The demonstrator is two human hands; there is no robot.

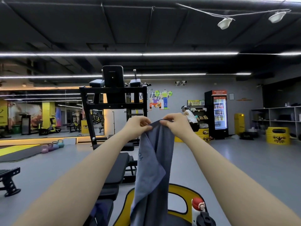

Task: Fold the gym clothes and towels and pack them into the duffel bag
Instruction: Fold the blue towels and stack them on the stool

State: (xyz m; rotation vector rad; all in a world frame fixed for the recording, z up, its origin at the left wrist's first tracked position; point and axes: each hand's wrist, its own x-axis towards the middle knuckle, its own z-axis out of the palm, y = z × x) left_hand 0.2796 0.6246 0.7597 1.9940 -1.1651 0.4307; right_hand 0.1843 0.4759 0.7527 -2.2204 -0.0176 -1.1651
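Head view of a gym floor, both arms stretched forward at chest height; the left hand [136,124] pinches the top edge of a grey-blue towel [151,168] between thumb and curled fingers, and the right hand [175,123] pinches the same edge just beside it, so that the two hands nearly meet; the towel hangs straight down from this grip in long vertical folds, one corner turned over at mid-height, with part of a dark printed word showing on its left side; its lower end runs out of the bottom of the frame, in front of a yellow and black barrel seat [180,193]; beside the seat at the lower right stands a white bottle with a red cap [197,204]; to the left of the towel a black padded bench [117,168] runs away from the viewer towards a tall black dip station [114,98]; a dark bundle of cloth lies on the near end of the bench, too cropped to identify; a row of coloured kettlebells [52,146] stands on the floor at the left, near a mirrored wall; at the back right are a lit drinks fridge [219,113], a grey shelf unit [276,118] and a person [189,118] in a white top.
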